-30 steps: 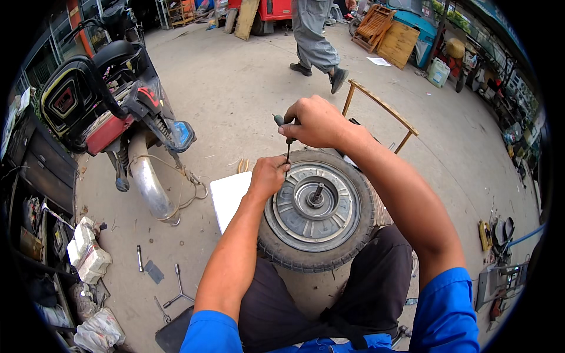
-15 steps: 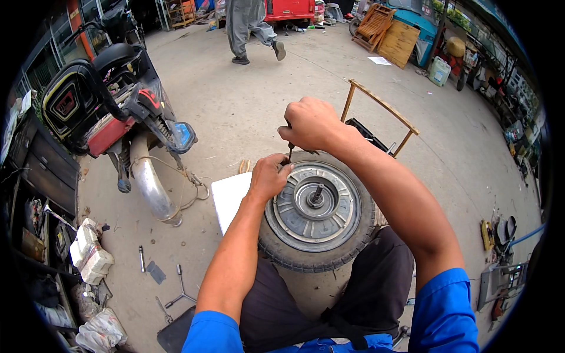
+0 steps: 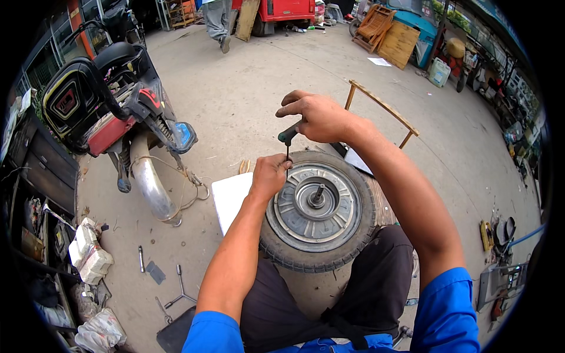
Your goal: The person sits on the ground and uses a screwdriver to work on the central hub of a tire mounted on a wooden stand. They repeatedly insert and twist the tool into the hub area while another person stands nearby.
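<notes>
In front of my knees a tyred hub-motor wheel (image 3: 329, 226) lies flat, its axle pointing up. My left hand (image 3: 271, 175) is closed, pinching the thin shaft of a T-handle driver (image 3: 288, 134) at the far left of the wheel. The driver stands nearly upright with its dark green handle on top. Its tip, partly hidden by my fingers, meets the edge of the metal cover. Just above the handle, my right hand (image 3: 321, 116) has its fingers spread and raised, and its thumb side touches the handle's end.
A white board (image 3: 226, 197) lies left of the wheel, and a wooden frame (image 3: 385, 106) stands beyond it. An electric scooter (image 3: 115, 112) is at the left. Near my left leg lie a three-way wrench (image 3: 181, 288) and a socket tool (image 3: 141, 259). Another person (image 3: 216, 23) walks far off.
My right hand has loosened from around the driver's handle and spread its fingers, baring the handle. My left hand stays on the shaft. The walking person has moved farther away and left.
</notes>
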Tool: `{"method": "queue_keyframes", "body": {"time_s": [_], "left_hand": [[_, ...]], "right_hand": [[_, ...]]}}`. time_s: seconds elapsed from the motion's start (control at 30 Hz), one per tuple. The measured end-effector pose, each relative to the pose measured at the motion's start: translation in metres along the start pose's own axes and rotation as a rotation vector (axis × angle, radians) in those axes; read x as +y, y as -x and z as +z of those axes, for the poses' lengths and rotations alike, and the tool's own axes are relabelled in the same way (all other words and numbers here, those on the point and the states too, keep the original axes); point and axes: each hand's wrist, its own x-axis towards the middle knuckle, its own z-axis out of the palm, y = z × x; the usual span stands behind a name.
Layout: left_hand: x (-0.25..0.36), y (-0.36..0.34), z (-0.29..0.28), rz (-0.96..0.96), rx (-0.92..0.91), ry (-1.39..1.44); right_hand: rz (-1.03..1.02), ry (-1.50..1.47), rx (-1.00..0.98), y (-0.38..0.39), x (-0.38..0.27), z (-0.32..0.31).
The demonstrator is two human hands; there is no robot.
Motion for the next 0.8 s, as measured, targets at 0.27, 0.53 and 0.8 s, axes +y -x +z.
{"method": "queue_keyframes", "body": {"time_s": [0.27, 0.53, 0.8], "left_hand": [[-0.001, 0.002, 0.000, 0.044, 0.027, 0.033], [0.008, 0.003, -0.001, -0.050, 0.082, 0.076], [0.001, 0.001, 0.006, 0.036, 0.055, 0.082]], "right_hand": [[0.254, 0.327, -0.165, -0.004, -0.032, 0.000], [0.418, -0.109, -0.202, -0.014, -0.037, 0.009], [-0.045, 0.052, -0.023, -0.006, -0.010, -0.006]]}}
